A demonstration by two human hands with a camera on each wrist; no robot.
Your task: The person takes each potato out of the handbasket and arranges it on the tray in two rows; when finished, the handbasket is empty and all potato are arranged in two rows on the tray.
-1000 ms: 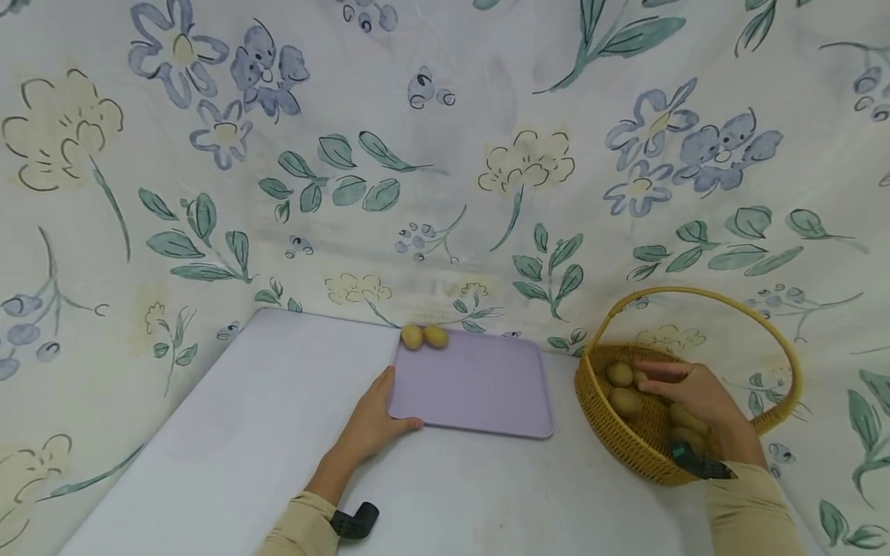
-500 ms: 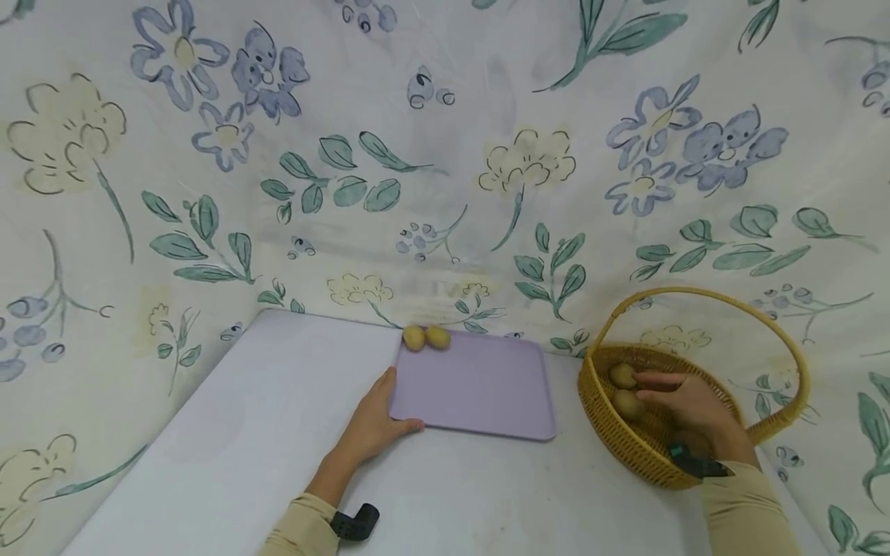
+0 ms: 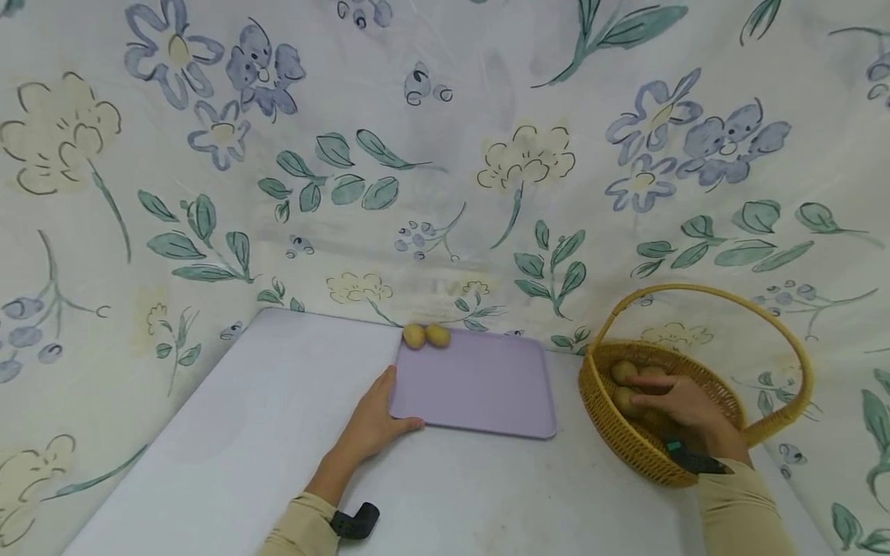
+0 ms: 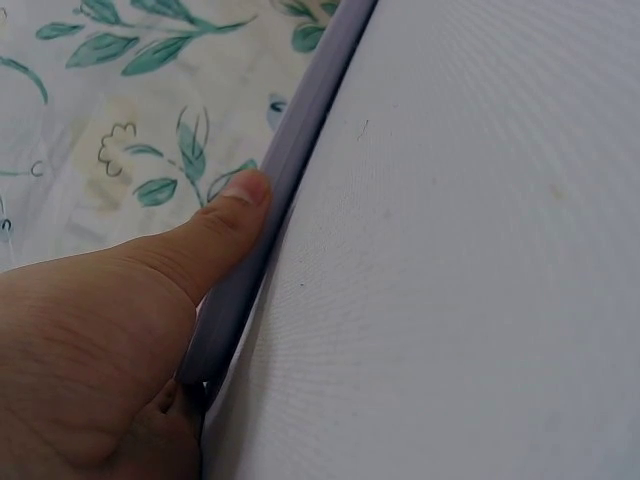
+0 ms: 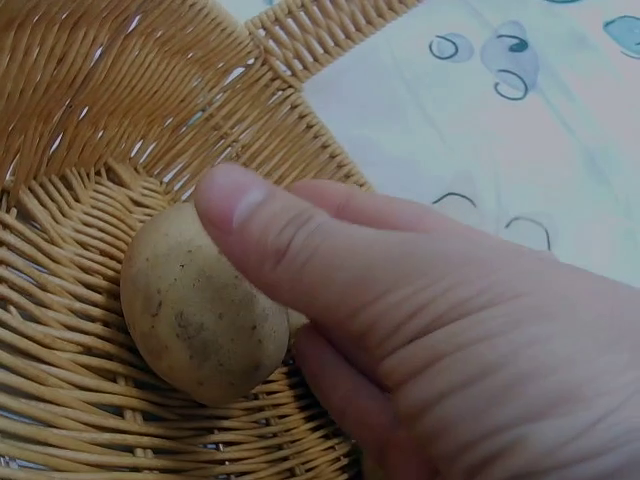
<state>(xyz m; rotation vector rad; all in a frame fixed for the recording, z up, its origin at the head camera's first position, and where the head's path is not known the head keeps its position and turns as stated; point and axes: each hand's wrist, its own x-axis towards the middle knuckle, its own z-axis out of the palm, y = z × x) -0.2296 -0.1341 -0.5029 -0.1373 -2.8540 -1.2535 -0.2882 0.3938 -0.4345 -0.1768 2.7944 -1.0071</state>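
Observation:
My left hand [image 3: 371, 418] holds the left front corner of a lilac tray [image 3: 480, 386]; in the left wrist view, its thumb [image 4: 235, 205] lies along the tray's rim [image 4: 285, 170]. Two yellowish potatoes, one at the corner [image 3: 413, 336] and its neighbour [image 3: 438, 335], sit side by side at the tray's far left. Inside a wicker basket [image 3: 629, 455], my right hand [image 3: 684, 403] is at a brown potato [image 5: 200, 310]. Its thumb overlaps that potato's upper side, and the fingers curl partly out of sight behind. Other potatoes [image 3: 624, 371] lie near the fingertips.
The basket's tall arched handle [image 3: 709, 289] rises over the right forearm. Both tray and basket stand on a white table [image 3: 278, 409], whose back edge meets a floral-patterned cloth [image 3: 445, 193]. Black wrist cameras [image 3: 356, 521] are strapped to both arms.
Inside the basket my right hand has shifted slightly left, onto the potatoes, and another potato now shows behind its fingers. The left hand and the tray have stayed in place.

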